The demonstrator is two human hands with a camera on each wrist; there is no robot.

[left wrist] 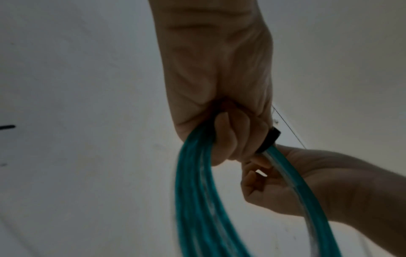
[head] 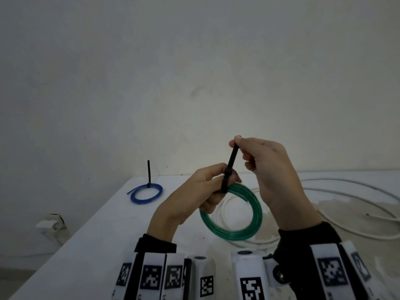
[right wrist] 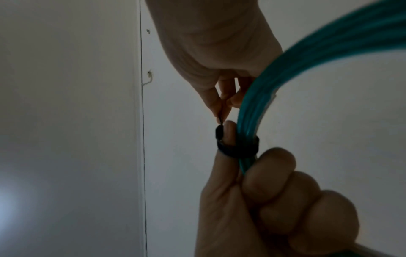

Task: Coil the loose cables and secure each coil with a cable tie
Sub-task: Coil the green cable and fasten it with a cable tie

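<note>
My left hand (head: 216, 182) grips the top of a green cable coil (head: 238, 233) held above the white table (head: 86, 239). A black cable tie (head: 230, 163) loops round the coil beside my left fingers. My right hand (head: 237, 145) pinches the tie's tail, which is drawn up and to the right. In the right wrist view the tie's loop (right wrist: 237, 152) encircles the green strands (right wrist: 285, 78) and one left fingertip (right wrist: 229, 132). The left wrist view shows my fingers (left wrist: 230, 142) curled round the coil (left wrist: 193, 200).
A blue coil (head: 146, 194) lies at the table's far left, with its black tie's tail (head: 148, 172) standing up. Loose white cable (head: 346, 192) sprawls over the right side and under the green coil. The wall stands right behind the table.
</note>
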